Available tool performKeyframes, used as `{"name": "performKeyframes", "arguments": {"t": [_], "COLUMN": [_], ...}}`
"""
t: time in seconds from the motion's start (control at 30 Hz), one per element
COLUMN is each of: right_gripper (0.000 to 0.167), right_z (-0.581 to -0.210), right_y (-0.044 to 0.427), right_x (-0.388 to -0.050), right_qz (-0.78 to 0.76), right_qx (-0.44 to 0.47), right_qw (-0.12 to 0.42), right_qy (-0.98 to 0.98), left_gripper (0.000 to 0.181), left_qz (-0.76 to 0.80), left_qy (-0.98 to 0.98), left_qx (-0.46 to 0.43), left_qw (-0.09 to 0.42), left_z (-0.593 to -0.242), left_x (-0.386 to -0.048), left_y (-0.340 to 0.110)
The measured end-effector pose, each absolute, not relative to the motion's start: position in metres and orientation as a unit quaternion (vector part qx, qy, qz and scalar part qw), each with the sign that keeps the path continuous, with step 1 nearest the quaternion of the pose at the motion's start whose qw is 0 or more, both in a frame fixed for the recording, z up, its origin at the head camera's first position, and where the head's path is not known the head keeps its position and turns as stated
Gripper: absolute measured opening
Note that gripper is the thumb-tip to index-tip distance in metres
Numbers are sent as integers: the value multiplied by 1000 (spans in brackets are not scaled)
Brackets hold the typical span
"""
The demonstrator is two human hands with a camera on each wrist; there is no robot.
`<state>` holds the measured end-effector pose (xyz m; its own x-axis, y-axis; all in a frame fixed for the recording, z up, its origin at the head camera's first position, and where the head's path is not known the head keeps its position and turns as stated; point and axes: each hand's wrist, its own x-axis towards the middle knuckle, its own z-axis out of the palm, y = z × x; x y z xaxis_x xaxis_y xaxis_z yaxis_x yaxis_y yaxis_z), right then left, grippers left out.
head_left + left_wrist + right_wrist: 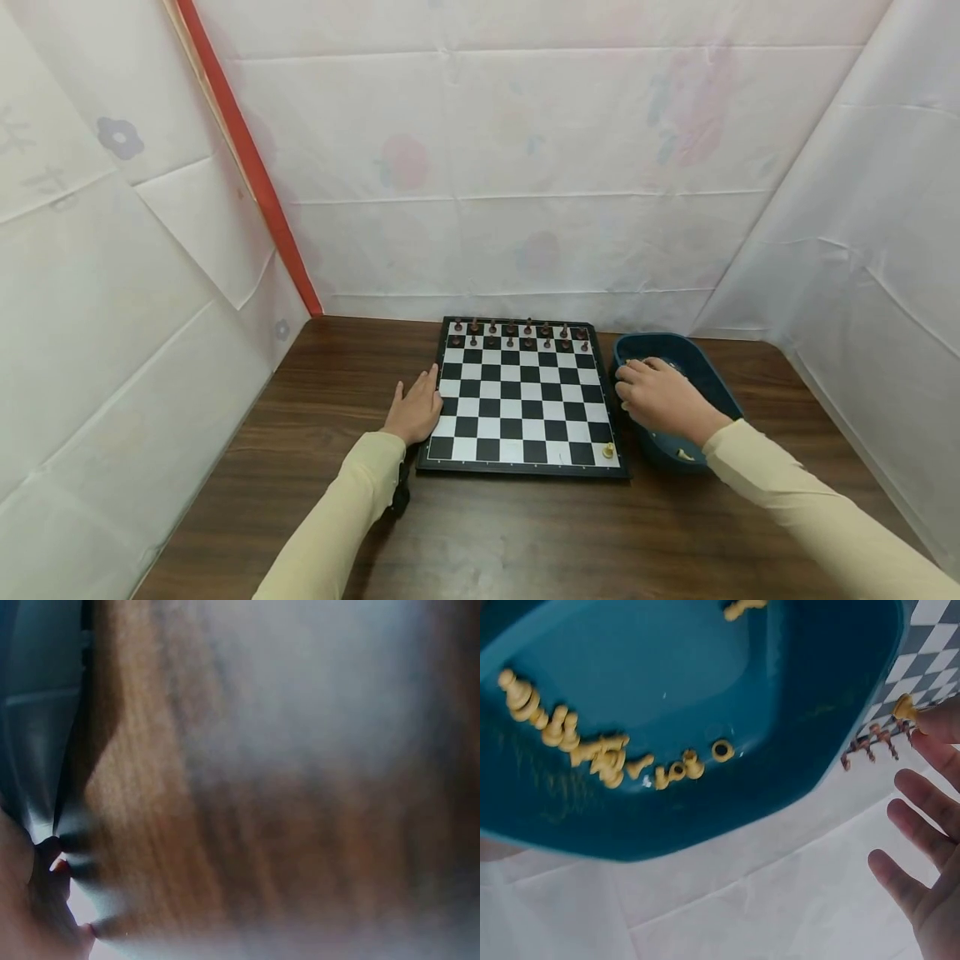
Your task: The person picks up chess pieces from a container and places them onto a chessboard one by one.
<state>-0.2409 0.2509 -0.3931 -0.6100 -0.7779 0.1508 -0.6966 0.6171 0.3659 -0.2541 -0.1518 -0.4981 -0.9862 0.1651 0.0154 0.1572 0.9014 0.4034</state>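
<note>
The right hand point(663, 400) pinches a yellow piece point(904, 707) between the tips of the thumb and the index finger, while its other fingers are stretched and a little apart. The pinched piece sticks out beyond these two tips; it is at the right side of the board point(510, 407), above the near rim of the bin. The bin point(716, 382) stands just to the right of the board, and inside it lie several loose pieces point(609, 761), also yellow, most of them in a line along one wall. The left hand point(416, 410) holds nothing; its fingers are straight and it rests against the left edge of the board, with the thumb spread away. On the board's near right corner square stands one yellow corner piece point(608, 451). The dark pieces point(511, 342) fill two rows at the far end of the board, and the squares between are bare. Under the board is a brown wooden table point(495, 533), and behind the board hangs a white cloth point(480, 242) with pale prints.
</note>
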Motion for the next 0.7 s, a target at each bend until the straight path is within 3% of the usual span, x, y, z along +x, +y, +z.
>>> {"name": "performKeyframes", "arguments": {"t": [0.43, 0.7], "right_gripper": [10, 14], "right_z": [-413, -423], "right_y": [232, 228], "right_x": [-241, -240], "right_qz": [-94, -75], "right_qx": [432, 412], "right_qw": [106, 64], "right_qy": [-891, -906], "left_gripper": [55, 55], "left_qz": [208, 209], "left_qy": [975, 974], "left_qx": [81, 82], "left_qw": [7, 6], "left_z": [-497, -496], "left_x": [-254, -253], "left_y": [-152, -151]}}
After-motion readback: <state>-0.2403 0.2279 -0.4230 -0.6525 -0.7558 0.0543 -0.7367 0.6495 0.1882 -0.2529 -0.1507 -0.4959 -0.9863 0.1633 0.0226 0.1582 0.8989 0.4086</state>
